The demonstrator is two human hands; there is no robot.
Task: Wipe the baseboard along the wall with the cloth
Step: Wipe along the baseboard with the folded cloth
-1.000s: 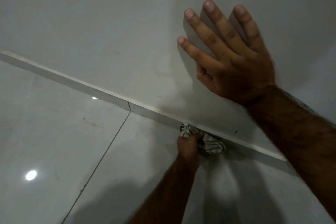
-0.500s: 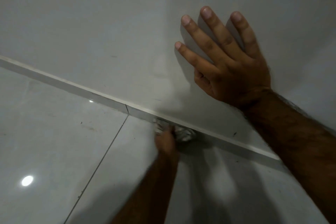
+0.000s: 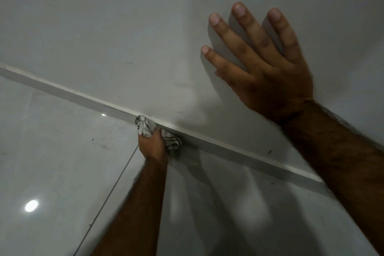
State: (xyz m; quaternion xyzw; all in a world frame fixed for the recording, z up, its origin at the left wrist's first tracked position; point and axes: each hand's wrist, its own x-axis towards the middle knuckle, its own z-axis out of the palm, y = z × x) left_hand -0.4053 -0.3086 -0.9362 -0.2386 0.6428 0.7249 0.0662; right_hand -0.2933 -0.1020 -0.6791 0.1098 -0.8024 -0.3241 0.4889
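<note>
A narrow pale baseboard [image 3: 239, 153] runs diagonally from the left edge down to the right, where the white wall meets the glossy tiled floor. My left hand [image 3: 152, 145] is shut on a crumpled white cloth [image 3: 145, 125] with dark stripes and presses it against the baseboard near the tile joint. More of the cloth bulges out to the right of my fingers. My right hand [image 3: 261, 64] lies flat on the wall above, fingers spread, holding nothing.
The wall [image 3: 104, 27] carries a few small dark specks. A dark grout line [image 3: 108, 197] crosses the floor tiles [image 3: 52, 151] towards the cloth. A ceiling light reflects as a bright spot [image 3: 31, 206] at lower left. My arms cast shadows on the floor at lower right.
My left hand has slid the cloth leftwards along the baseboard, up to the tile joint. My right hand stays flat on the wall.
</note>
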